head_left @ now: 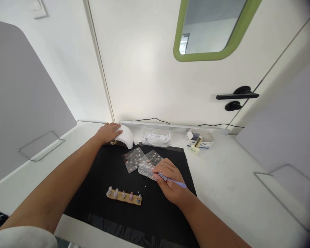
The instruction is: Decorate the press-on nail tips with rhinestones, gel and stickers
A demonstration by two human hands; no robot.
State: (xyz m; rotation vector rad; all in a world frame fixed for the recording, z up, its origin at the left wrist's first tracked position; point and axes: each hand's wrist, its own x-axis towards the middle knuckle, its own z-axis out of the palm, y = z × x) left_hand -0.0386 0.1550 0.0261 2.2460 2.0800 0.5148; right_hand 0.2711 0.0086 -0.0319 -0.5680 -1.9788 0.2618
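My left hand (109, 133) rests with fingers stretched over the left side of a white curved nail lamp (126, 137). Something gold-coloured shows at the lamp's lower edge. In my right hand (169, 177) is a pair of slim lilac tweezers (174, 181), pinched near the front. Their tips lie over a clear case (145, 170) of small sparkling pieces; my fingers partly hide its right end. Behind it, two transparent sheets (134, 160) carry small decorations. Nearer me, a tan strip (126, 197) bears several decorated nail tips. Loose white specks lie beside it.
A black mat (98, 206) covers the white desk's middle. At the back stand a clear tray (156, 138) of white packets, an open box (207, 141) of sachets and a pale yellow bottle (195, 149) with a gold cap. Grey panels with wire loops flank both sides.
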